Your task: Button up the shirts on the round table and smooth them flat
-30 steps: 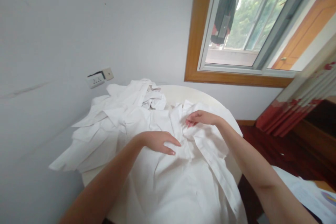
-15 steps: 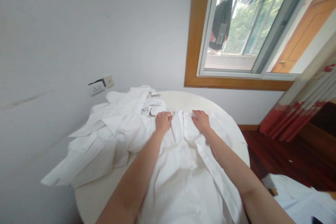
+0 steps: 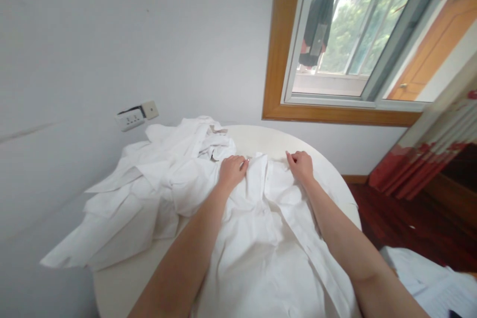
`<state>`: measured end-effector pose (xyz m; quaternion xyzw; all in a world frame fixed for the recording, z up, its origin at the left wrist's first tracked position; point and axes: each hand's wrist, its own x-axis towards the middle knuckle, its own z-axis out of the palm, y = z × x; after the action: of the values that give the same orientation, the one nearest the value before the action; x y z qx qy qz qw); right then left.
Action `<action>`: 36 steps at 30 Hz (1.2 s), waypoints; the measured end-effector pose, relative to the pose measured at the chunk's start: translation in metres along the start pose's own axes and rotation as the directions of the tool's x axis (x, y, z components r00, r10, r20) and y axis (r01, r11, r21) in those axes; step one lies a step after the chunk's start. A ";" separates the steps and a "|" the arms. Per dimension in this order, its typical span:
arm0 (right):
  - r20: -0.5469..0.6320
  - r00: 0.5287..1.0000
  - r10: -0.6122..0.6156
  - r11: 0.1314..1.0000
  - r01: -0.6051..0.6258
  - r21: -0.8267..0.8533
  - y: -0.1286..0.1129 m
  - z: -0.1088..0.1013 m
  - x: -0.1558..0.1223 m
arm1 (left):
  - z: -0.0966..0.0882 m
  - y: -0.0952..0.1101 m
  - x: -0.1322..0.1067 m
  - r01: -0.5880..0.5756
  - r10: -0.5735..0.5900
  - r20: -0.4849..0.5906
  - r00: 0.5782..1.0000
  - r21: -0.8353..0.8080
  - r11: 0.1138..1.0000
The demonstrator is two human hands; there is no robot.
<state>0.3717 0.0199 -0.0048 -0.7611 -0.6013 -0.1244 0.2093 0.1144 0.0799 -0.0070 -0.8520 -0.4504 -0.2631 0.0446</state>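
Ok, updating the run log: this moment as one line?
white garment: spread on table | left hand: near its far edge | right hand: near same edge | cloth pile: left of garment

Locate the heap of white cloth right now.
In the head view, the heap of white cloth lies on the left part of the round table, below the wall socket, left of the left hand and the spread white garment.

Plain white garment (image 3: 268, 258), off-white table (image 3: 261, 138)

L hand (image 3: 231, 171), R hand (image 3: 302, 165), forearms (image 3: 190, 238) all bare
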 end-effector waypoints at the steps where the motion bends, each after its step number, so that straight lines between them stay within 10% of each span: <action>1: 0.031 0.999 0.018 1.000 -0.017 -0.021 0.000 -0.002 0.000 | -0.001 -0.001 0.000 0.008 -0.007 0.007 1.000 -0.020 1.000; 12: 0.464 0.883 0.065 0.972 0.050 -0.231 -0.003 -0.026 -0.009 | 0.008 -0.004 0.008 0.176 -0.162 0.179 0.970 -0.063 0.982; 20: 0.450 0.892 -0.034 0.971 0.136 -0.197 -0.006 -0.040 -0.008 | -0.009 -0.007 0.014 0.076 0.004 0.473 0.881 -0.151 0.986; 22: 0.282 0.955 -0.097 0.976 0.147 -0.161 -0.009 -0.041 -0.005 | -0.018 -0.011 0.018 0.009 0.074 0.380 0.922 -0.212 0.977; 25: -0.063 0.992 -0.106 0.992 0.102 -0.073 -0.012 -0.040 -0.002 | -0.029 -0.008 0.020 -0.011 0.008 -0.029 1.000 -0.103 0.995; 29: -0.299 0.952 -0.061 0.995 0.080 0.053 -0.011 -0.032 -0.005 | -0.034 0.004 0.009 0.006 0.010 -0.321 0.947 0.050 0.999; 36: 0.250 0.954 -0.164 0.976 0.119 0.184 0.007 -0.017 -0.005 | -0.018 -0.003 -0.001 -0.262 0.256 0.100 0.961 0.046 0.964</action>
<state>0.3781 0.0064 0.0068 -0.7055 -0.6851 0.0137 0.1809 0.1041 0.0756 0.0070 -0.9132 -0.3441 -0.2018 0.0827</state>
